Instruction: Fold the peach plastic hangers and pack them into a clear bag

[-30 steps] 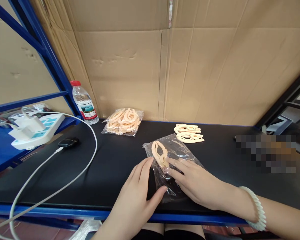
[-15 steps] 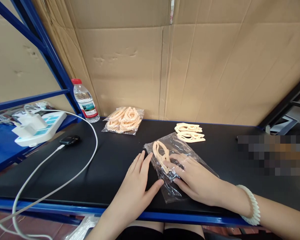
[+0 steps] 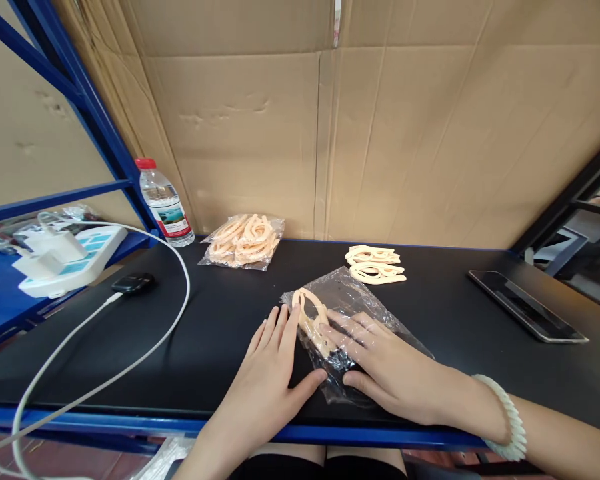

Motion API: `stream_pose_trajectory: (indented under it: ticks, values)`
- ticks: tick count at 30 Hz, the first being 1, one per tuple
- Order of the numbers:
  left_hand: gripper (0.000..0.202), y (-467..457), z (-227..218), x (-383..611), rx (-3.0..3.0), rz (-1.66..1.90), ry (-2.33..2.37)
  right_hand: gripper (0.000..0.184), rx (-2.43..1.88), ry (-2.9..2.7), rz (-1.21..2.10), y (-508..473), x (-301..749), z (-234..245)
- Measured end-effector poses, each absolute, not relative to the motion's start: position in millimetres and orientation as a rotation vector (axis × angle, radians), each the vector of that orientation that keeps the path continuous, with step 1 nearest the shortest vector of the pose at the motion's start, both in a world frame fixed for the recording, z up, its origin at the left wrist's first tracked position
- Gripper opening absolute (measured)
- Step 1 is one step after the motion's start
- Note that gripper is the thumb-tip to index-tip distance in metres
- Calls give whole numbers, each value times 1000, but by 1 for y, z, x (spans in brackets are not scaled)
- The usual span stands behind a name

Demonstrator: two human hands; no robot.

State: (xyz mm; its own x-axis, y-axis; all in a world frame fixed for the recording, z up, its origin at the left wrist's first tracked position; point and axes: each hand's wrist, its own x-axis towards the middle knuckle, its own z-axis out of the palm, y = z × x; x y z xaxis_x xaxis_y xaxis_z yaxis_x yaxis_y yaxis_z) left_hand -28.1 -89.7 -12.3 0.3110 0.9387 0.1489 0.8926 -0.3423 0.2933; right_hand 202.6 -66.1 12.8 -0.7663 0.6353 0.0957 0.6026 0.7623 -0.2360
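A clear plastic bag (image 3: 344, 287) lies flat on the black tabletop with a cream folding clothes hanger (image 3: 311, 319) at its left side. My left hand (image 3: 265, 373) rests along the bag's left edge, fingers stretched out, the index fingertip at the hanger. Over the bag's middle, my right hand (image 3: 387, 367) has its fingers apart, their tips by the hanger's right side. Glints of film cross these fingers; I cannot tell whether they are inside the bag. Beyond the bag lie two loose folded hangers (image 3: 375, 263).
A filled bag of hangers (image 3: 243, 241) sits near the cardboard wall (image 3: 240, 120). Left of it stands a water bottle (image 3: 166, 203). A white cable (image 3: 187, 287) loops across the left side near a small black device (image 3: 133, 283). A phone (image 3: 527, 307) lies at right.
The hanger in the bag has shifted slightly left and nearer, towards my left fingers. My right hand's fingers have flattened and spread. The whole view has shifted slightly.
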Motion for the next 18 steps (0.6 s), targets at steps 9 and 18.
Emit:
stream_pose_trajectory:
  ticks: [9,18]
  values:
    - [81,-86,-22,-35,2483,501,1703,29,-1108,-2416,722,-64,272,92]
    - [77,-87,-21,-38,2493,575,1690,33,-1243,-2423,146,64,304,46]
